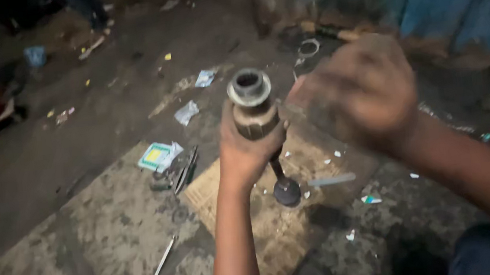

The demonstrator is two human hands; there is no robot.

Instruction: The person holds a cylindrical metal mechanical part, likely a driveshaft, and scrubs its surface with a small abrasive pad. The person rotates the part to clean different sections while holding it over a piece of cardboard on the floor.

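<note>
In the head view, the left hand (pixel 250 149) has its fingers (pixel 234 134) wrapped tight round a metal part (pixel 253 109), a stubby cylindrical socket with a thick ring at its open upper end, from which a dark shaft (pixel 276 167) runs down below the fingers to a rounded knob (pixel 287 191) resting on a piece of worn cardboard (pixel 278 225) on the floor (pixel 85 233). The part stands nearly upright, tilted a little, with the ringed mouth just above the thumb side of the grasp. The right hand (pixel 361 92) is blurred, just beside the part on its right and close to its rim; its fingers look curled, but I cannot tell whether they hold anything. To do this well, the left grip seems best kept low on the socket body, as it is, so the rim above the fingers stays free and the knob below bears on the cardboard and takes the load. It would likely help to keep the shaft plumb, since a lean could let the knob skid off toward the loose flat metal strip (pixel 331 179) lying just beyond it. A thin rod (pixel 160 266) lies well to the left of the forearm, and a small pile of dark metal pieces (pixel 177 171) with a green-and-white packet (pixel 156 156) sits left of the gripping fingers, near but apart. Scraps of paper lie scattered farther off on the ground.
</note>
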